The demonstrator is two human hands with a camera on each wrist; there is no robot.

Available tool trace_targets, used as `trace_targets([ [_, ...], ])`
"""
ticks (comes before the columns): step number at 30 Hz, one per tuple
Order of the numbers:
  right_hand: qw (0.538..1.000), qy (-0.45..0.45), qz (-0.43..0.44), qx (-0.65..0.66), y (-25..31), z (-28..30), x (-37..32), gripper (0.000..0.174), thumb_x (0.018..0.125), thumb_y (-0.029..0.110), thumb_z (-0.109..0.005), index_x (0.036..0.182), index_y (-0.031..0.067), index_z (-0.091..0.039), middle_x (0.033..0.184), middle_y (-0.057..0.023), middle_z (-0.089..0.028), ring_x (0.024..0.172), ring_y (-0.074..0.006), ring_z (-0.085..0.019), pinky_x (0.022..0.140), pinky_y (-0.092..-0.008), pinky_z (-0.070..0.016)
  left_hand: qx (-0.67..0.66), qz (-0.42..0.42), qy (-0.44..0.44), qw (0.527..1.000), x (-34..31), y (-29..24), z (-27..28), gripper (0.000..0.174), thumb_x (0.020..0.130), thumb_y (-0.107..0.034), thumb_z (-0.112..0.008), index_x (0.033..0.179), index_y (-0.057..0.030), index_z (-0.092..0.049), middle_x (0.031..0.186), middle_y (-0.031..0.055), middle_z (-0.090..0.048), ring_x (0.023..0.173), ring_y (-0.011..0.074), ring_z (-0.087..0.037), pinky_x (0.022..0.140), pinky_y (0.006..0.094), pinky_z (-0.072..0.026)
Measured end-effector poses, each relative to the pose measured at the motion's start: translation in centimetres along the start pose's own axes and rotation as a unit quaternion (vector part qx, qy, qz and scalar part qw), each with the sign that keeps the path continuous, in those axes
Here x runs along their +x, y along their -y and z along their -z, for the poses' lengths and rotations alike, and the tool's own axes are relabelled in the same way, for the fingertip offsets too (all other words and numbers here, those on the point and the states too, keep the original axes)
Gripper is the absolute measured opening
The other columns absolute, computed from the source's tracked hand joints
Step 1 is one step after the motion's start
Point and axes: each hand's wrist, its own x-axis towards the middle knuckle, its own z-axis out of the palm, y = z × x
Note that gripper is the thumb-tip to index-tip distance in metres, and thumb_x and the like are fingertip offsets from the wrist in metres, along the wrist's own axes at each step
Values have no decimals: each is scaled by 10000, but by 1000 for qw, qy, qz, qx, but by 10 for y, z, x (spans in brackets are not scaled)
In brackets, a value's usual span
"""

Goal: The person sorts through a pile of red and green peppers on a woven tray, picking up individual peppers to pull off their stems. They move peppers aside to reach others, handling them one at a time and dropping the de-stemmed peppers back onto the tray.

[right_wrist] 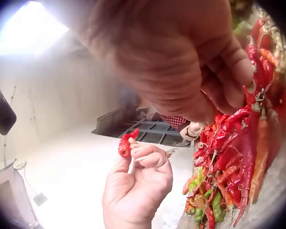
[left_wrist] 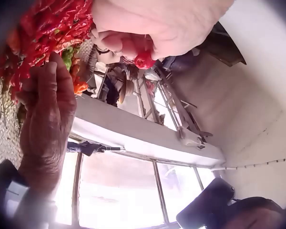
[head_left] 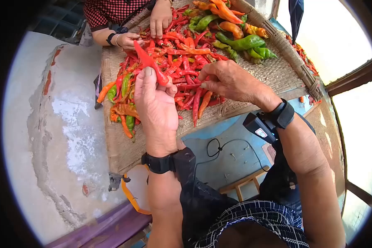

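My left hand (head_left: 158,108) holds a large red chili pepper (head_left: 146,58) between thumb and fingers, raised above the near side of the pile. In the right wrist view this pepper (right_wrist: 124,147) stands out from the fingertips. My right hand (head_left: 237,82) is at the pile's near right part, thumb and forefinger pinching a thin red chili pepper (head_left: 189,87). Around both hands lies the heap of red chili peppers (head_left: 175,56), some wrinkled. In the right wrist view the right hand's fingers (right_wrist: 236,71) partly hide the peppers under them.
A woven tray (head_left: 124,153) with a raised rim bears the heap. Green and orange peppers (head_left: 246,43) lie at its far right. Across from me, another person's hands (head_left: 160,20) touch the pile. A wooden stool (head_left: 239,188) and a black cable (head_left: 221,148) are below.
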Motion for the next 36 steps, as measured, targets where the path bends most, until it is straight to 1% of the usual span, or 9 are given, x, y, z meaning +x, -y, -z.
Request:
trace_targets([
  [2,999,5,-42,12,1,5,2,192,844,172,-650,966,24,-668,844,-198,-674,852,-345,-660,765,-419,-519,-57,-38,-18,997,-13,0,-9,167,967,-270,-573,976,-105,-546,788,-11,-538,715,110,-490,649,279,-384],
  [9,999,-27,-36,2,7,7,-2,167,844,148,-634,947,19,-666,814,-194,-670,800,-348,-664,730,-420,-526,-97,-70,-88,989,-74,29,-36,179,966,-281,-572,961,-112,-515,806,-8,-552,701,98,-488,660,267,-395],
  [13,997,-53,-40,28,2,14,-4,154,866,114,-643,962,-5,-628,708,-137,-633,644,-248,-632,603,-366,-494,-12,-92,-172,981,-60,63,-46,169,970,-236,-572,929,-77,-530,782,10,-544,650,85,-466,592,245,-385],
  [16,997,-71,-26,9,1,17,-3,156,851,129,-642,939,0,-643,742,-165,-648,698,-293,-648,642,-392,-510,240,-227,-56,942,-34,66,-23,134,976,-154,-557,984,-23,-529,813,-17,-529,708,36,-468,599,195,-403],
  [23,997,-67,-39,5,3,10,0,178,838,159,-642,921,3,-662,775,-194,-665,759,-351,-662,698,-424,-527,399,-250,5,882,-5,66,2,118,957,-130,-591,944,-18,-555,823,-11,-530,702,26,-453,561,203,-381],
  [25,998,-59,-38,-4,3,7,1,181,840,161,-641,928,5,-665,778,-197,-665,760,-352,-662,700,-422,-528,465,-280,9,840,0,63,3,93,929,-107,-620,932,-18,-591,825,25,-572,688,86,-528,565,249,-430],
  [27,998,-52,-37,-13,2,7,1,184,842,163,-641,934,6,-669,781,-200,-666,761,-352,-662,702,-421,-528,554,-412,83,719,6,59,4,113,865,-58,-648,966,-33,-605,879,112,-600,712,277,-624,623,365,-507],
  [32,996,-44,-72,-13,5,17,-1,194,844,170,-638,951,12,-677,791,-215,-662,755,-360,-660,707,-425,-527,591,-376,69,711,33,37,9,85,872,-66,-652,937,-14,-632,839,125,-605,720,268,-620,635,358,-490],
  [36,996,-37,-78,-30,0,17,-5,193,847,166,-632,956,13,-677,800,-217,-662,756,-362,-659,708,-427,-525,667,-287,-23,687,83,17,31,416,864,-119,-646,1238,0,-509,1005,211,-582,890,348,-603,797,439,-480],
])
